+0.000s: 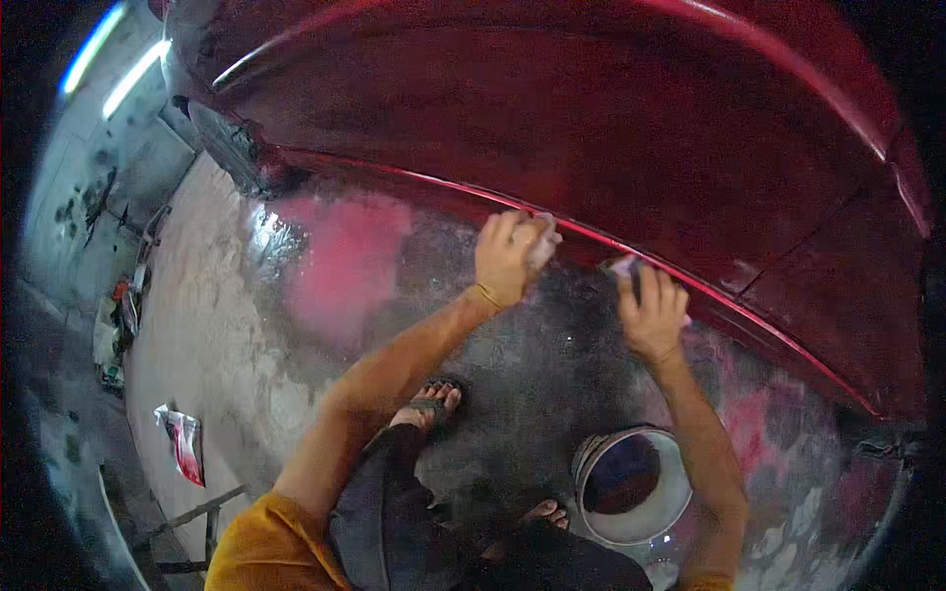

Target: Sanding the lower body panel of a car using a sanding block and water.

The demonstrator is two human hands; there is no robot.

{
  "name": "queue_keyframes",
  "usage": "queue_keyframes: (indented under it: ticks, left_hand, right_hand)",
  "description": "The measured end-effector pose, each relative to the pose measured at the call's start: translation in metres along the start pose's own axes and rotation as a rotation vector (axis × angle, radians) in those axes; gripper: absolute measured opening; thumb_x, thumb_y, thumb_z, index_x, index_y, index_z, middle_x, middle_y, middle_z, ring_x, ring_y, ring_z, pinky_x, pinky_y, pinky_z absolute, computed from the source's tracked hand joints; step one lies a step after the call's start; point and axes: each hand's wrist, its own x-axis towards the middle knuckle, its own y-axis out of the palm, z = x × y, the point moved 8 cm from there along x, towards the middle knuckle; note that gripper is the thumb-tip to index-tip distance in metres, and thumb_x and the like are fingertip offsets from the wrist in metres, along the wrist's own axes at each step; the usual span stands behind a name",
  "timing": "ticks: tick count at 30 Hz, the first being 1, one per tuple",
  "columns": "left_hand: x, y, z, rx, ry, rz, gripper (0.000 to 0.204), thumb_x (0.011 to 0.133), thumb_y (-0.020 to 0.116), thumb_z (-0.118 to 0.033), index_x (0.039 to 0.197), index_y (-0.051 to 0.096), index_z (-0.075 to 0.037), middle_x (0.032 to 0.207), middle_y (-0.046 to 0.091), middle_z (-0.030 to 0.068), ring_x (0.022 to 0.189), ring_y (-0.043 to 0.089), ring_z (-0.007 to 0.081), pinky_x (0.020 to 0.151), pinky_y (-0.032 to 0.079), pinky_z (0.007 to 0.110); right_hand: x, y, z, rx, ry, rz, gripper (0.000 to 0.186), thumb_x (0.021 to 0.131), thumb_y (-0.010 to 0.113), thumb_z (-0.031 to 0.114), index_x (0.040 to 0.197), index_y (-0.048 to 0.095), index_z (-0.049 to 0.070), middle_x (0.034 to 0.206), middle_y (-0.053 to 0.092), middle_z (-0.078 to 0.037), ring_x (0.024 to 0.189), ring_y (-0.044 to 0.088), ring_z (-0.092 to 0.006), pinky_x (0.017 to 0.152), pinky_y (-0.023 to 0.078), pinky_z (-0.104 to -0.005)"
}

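My left hand is closed around a pale crumpled cloth beside the bright lower ridge of a dark red car body panel. To its right, my right hand has its fingers bent over a pale, thin piece that looks like cloth; a bit of it also shows past the little finger. That hand is just below the same ridge, and I cannot tell whether it touches the panel. Much of both pale pieces is hidden by my fingers.
A white bucket with dark liquid stands by my right forearm. The wet grey floor carries pink patches. A car wheel is at upper left. A red and white packet lies at left, near a dark metal frame.
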Motion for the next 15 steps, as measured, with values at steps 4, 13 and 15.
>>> queue_keyframes:
  ticks: [4, 13, 15]
  left_hand:
    - [0.008, -0.020, -0.018, -0.040, 0.007, 0.214, 0.031, 0.082, 0.076, -0.020, 0.111, 0.068, -0.012, 0.106, 0.061, 0.0125, 0.093, 0.061, 0.0355, 0.076, 0.052, 0.047]
    - [-0.022, -0.080, -0.032, -0.422, -0.820, 0.224, 0.031, 0.089, 0.074, -0.026, 0.110, 0.067, -0.004, 0.098, 0.069, 0.0179, 0.094, 0.068, 0.0321, 0.083, 0.053, 0.043]
    - [-0.029, -0.073, -0.025, -0.603, -0.931, 0.150, 0.033, 0.091, 0.074, -0.030, 0.108, 0.067, -0.002, 0.100, 0.070, 0.0178, 0.094, 0.069, 0.0281, 0.083, 0.053, 0.041]
  right_hand:
    - [0.021, 0.002, 0.019, 0.075, -0.071, -0.033, 0.036, 0.087, 0.066, 0.018, 0.121, 0.067, 0.004, 0.131, 0.061, -0.021, 0.111, 0.060, -0.0375, 0.082, 0.048, -0.0515]
    - [0.007, -0.004, 0.004, 0.038, -0.044, 0.035, 0.035, 0.091, 0.059, 0.017, 0.124, 0.066, 0.007, 0.134, 0.061, -0.017, 0.115, 0.059, -0.0353, 0.087, 0.045, -0.0493]
    - [-0.001, -0.004, -0.001, 0.006, -0.030, 0.049, 0.036, 0.091, 0.059, 0.017, 0.126, 0.065, 0.007, 0.133, 0.061, -0.019, 0.116, 0.058, -0.0369, 0.087, 0.046, -0.0508]
